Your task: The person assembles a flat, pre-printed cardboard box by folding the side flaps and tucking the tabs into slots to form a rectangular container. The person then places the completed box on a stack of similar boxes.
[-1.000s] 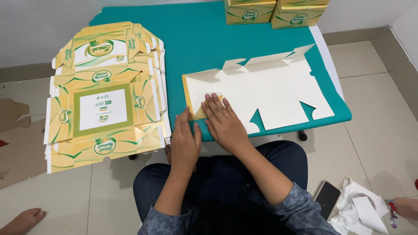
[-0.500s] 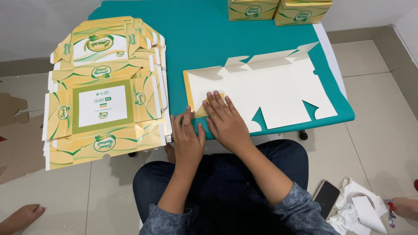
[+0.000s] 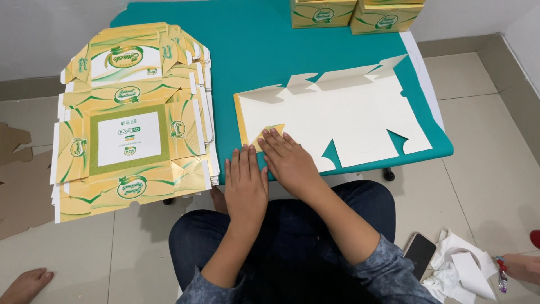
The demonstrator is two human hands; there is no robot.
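A flat white die-cut carton blank point(image 3: 343, 121) lies printed side down on the teal table point(image 3: 259, 50), with its near-left corner flap folded over so a yellow triangle shows. My right hand point(image 3: 289, 163) presses flat on that folded corner. My left hand point(image 3: 246, 188) lies flat beside it at the table's near edge, fingers on the blank's lower left corner. Both hands are palm down and hold nothing.
A tall stack of flat yellow-and-green printed cartons point(image 3: 129, 121) covers the table's left side and overhangs its edge. Two assembled yellow boxes point(image 3: 360, 12) stand at the far edge. On the floor: a phone point(image 3: 419, 254), crumpled white paper point(image 3: 461, 276), brown cardboard point(image 3: 17, 180), another person's foot point(image 3: 25, 284).
Both hands have stayed on the blank's near-left corner; the left hand shifted slightly. The camera view drifted a little.
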